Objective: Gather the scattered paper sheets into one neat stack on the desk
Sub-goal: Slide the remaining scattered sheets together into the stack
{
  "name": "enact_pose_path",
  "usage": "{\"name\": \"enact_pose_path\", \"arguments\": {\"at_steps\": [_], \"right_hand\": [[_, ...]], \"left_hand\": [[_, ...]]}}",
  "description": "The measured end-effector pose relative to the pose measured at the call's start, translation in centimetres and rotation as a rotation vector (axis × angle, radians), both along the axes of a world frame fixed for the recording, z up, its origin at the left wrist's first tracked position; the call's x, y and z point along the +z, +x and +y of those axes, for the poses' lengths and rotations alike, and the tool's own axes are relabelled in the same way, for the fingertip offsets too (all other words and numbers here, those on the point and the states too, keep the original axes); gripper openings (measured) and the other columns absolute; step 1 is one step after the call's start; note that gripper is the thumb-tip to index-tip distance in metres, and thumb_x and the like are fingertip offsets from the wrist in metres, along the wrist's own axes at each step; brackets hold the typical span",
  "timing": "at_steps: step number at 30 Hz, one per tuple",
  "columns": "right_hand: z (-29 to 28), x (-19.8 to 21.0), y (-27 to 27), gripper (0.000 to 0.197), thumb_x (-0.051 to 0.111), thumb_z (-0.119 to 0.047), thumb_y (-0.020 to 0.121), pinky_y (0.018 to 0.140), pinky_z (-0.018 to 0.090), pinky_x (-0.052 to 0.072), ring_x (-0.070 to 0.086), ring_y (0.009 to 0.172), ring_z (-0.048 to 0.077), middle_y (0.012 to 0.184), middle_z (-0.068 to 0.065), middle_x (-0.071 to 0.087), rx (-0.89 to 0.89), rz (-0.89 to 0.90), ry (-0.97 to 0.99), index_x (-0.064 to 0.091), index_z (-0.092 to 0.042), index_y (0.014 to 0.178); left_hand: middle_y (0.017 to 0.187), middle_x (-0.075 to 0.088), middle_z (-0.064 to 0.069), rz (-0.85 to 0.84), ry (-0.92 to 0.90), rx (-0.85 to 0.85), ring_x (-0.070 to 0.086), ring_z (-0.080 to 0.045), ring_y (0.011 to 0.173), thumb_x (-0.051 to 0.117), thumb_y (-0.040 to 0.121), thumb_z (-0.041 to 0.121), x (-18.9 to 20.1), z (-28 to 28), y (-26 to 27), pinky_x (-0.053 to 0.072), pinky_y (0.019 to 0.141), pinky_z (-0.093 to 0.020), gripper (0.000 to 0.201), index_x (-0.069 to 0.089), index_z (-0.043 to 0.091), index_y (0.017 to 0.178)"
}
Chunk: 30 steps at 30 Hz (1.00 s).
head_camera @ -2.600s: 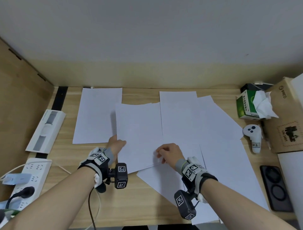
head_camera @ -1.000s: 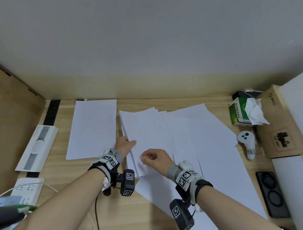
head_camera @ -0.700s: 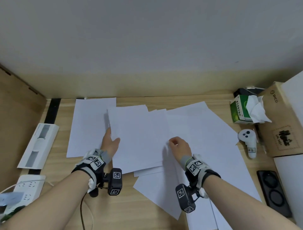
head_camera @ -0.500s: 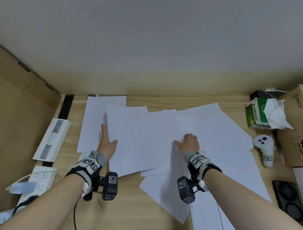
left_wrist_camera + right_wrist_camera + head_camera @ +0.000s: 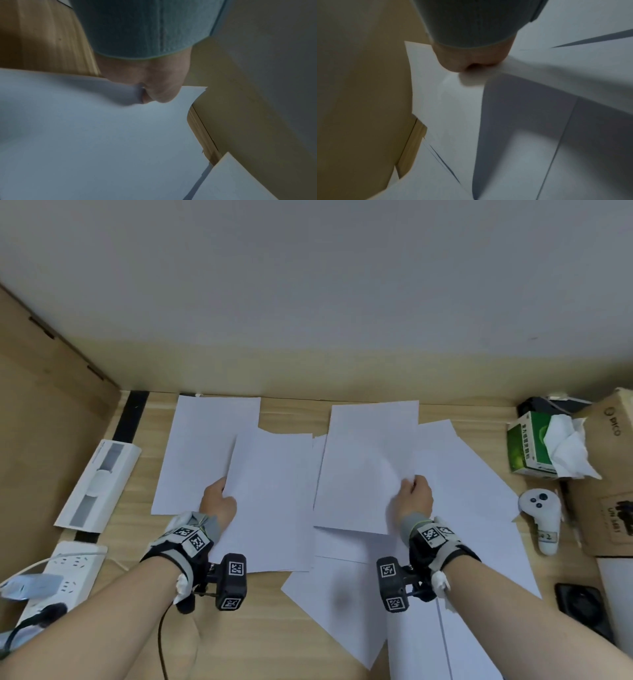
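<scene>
On cardboard box [image 5: 608,460]: "PICO" lettering

tissue box [image 5: 527,444]: green, far right, white tissue sticking out the top
controller [image 5: 544,517]: white, just in front of tissue box
cardboard box [image 5: 613,474]: right edge, touching tissue box side
black pad [image 5: 582,613]: near right corner, two rings on it
power strip [image 5: 65,577]: white, near left, plugs in
white tray [image 5: 97,484]: left, lying slanted beside black strip [image 5: 132,416]
wall [image 5: 308,285]: plain, behind tabletop [image 5: 257,638]
</scene>
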State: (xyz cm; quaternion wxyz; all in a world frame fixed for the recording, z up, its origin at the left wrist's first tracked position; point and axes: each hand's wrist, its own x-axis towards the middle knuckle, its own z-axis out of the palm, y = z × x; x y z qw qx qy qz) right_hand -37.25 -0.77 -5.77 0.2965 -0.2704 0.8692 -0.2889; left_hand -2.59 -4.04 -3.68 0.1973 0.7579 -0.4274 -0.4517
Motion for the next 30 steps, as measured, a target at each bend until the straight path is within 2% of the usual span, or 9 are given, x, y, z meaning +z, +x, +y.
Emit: {"name": "enact_pose_path", "arguments": {"at_steps": [7,11,13,16,18,19,23,27,30], "right_hand": [[1.6,0.0,-0.7,0.025,0.040,-0.018,0.102,0.071,0.034,0.033,0.038,0.073,0.021,0.070,-0.002,0.038,0.119,-0.107,-0.049,0.038,-0.012,0.078],[2.4,-0.3,2.3,0.029,0.043,-0.017,0.100,0.062,0.033,0.032,0.038,0.065,0.020,0.067,-0.002,0.040,0.222,-0.141,-0.008,0.036,-0.016,0.072],[2.6,-0.9,4.0,0.029,0.046,-0.019,0.097,0.060,0.032,0.033,0.037,0.061,0.020,0.066,0.000,0.041,0.258,-0.162,0.033,0.035,-0.017,0.069],[2.4,-1.7,5.8,0.030,0.051,-0.024,0.094,0.059,0.033,0.030,0.035,0.061,0.020,0.066,0.000,0.040,0.347,-0.138,0.100,0.035,-0.018,0.070],[2.3,-2.0,6.6,0.032,0.051,-0.024,0.094,0.057,0.033,0.028,0.034,0.060,0.020,0.065,-0.001,0.041,0.406,-0.101,0.130,0.033,-0.019,0.069],[2.2,-2.0,6.9,0.033,0.051,-0.023,0.095,0.057,0.033,0.027,0.034,0.060,0.020,0.064,-0.001,0.040,0.438,-0.082,0.132,0.032,-0.019,0.068],[1.7,-2.2,7.0,0.031,0.045,-0.018,0.096,0.059,0.032,0.028,0.033,0.062,0.023,0.064,0.000,0.039,0.521,-0.050,0.163,0.030,-0.019,0.069],[0.6,-1.6,5.9,0.020,0.047,-0.029,0.097,0.065,0.032,0.040,0.048,0.068,0.022,0.073,-0.004,0.053,0.522,-0.060,0.170,0.049,-0.020,0.079],[-1.1,-0.9,4.0,0.008,0.054,-0.028,0.095,0.082,0.035,0.052,0.062,0.088,0.018,0.093,-0.012,0.061,0.462,-0.097,0.090,0.061,-0.028,0.097]], "left_hand": [[0.106,0.065,-0.014,0.105,0.071,0.019,0.062,-0.033,0.090,0.033,0.086,-0.012,-0.8,-1.3,-3.3,0.046,0.074,-0.030,0.050,0.058,0.002,0.126],[0.090,0.063,-0.011,0.214,0.173,0.119,0.056,-0.025,0.072,0.036,0.086,-0.013,-1.4,-1.3,-4.4,0.045,0.064,-0.026,0.047,0.058,0.002,0.125],[0.103,0.062,-0.011,0.270,0.236,0.175,0.058,-0.029,0.090,0.040,0.089,-0.007,-1.3,-1.2,-4.8,0.047,0.081,-0.032,0.045,0.054,0.001,0.131],[0.136,0.054,-0.015,0.377,0.316,0.319,0.052,-0.035,0.123,0.056,0.087,0.039,-5.7,-1.5,-4.0,0.037,0.109,-0.046,0.062,0.048,0.007,0.139],[0.133,0.059,-0.008,0.429,0.366,0.371,0.056,-0.035,0.120,0.065,0.061,0.072,-9.0,-1.6,-3.2,0.039,0.107,-0.051,0.092,0.054,0.018,0.135],[0.129,0.062,-0.006,0.444,0.382,0.332,0.059,-0.033,0.117,0.069,0.057,0.074,-8.5,-1.5,-3.4,0.041,0.106,-0.050,0.094,0.056,0.020,0.133],[0.120,0.066,-0.016,0.327,0.301,0.136,0.064,-0.033,0.107,0.075,0.075,0.026,-3.0,-1.3,-5.4,0.051,0.098,-0.048,0.060,0.057,0.002,0.127],[0.130,0.059,-0.017,0.259,0.308,0.096,0.060,-0.035,0.114,0.070,0.063,0.029,-4.5,-2.5,-5.5,0.049,0.100,-0.049,0.084,0.044,0.001,0.137],[0.121,0.061,-0.016,0.203,0.293,0.144,0.061,-0.034,0.107,0.067,0.073,0.018,-2.6,-3.4,-5.4,0.050,0.097,-0.046,0.061,0.048,-0.001,0.128]]}}
